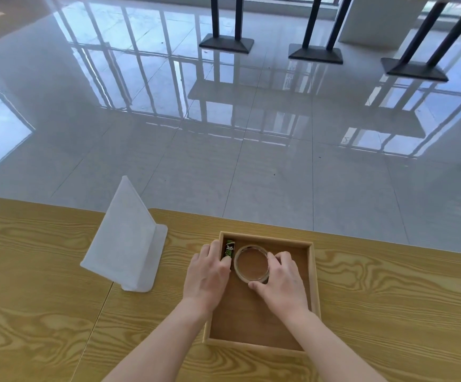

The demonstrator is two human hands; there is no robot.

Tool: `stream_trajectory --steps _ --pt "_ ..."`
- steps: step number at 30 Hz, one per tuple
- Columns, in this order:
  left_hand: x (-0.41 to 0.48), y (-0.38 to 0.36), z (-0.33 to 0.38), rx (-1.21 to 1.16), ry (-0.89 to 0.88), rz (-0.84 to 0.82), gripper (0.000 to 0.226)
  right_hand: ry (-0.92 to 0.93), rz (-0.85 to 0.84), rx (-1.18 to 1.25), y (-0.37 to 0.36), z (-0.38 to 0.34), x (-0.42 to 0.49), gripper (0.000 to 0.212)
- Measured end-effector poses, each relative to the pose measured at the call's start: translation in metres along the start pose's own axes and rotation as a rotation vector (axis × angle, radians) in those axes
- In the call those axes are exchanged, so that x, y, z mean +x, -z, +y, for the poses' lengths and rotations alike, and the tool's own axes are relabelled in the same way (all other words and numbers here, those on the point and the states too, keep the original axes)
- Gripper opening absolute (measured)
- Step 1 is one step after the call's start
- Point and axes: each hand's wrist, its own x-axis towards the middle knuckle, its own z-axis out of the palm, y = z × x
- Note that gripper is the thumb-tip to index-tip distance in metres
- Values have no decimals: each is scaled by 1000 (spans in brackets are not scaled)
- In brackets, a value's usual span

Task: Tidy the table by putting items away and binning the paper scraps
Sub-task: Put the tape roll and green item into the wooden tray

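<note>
tidying apparently well along: inside the wooden tray (315,285), left hand (208,274) pinches a small black-and-green pack (229,248) by its left wall, right hand (281,279) clasps the tape roll (252,263); no paper scraps visible, white sign stand (130,238) alongside.

The table (389,312) before me is yellow-tan with dark, swirling wood grain; my tray (315,285) has pale wooden walls and a darker brown floor; the tape roll (252,279) is clear, brown-tinted; the small packet (229,249) is black with green and white print; the sign stand (125,238) is frosted white.
</note>
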Motion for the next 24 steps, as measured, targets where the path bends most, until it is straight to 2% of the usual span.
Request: stream_trajectory --steps 8,13,17,24 --pt "2 -3 -1 -48 20 -3 16 5 20 -17 -4 -1 7 84" --pt "-8 -5 -1 -276 104 35 37 8 9 41 2 3 4 89" --pt "-32 -9 -3 -489 257 55 51 29 54 78 15 15 -10 75" --pt "-79 -18 2 -560 337 -2 57 -66 151 65 44 51 -46 48"
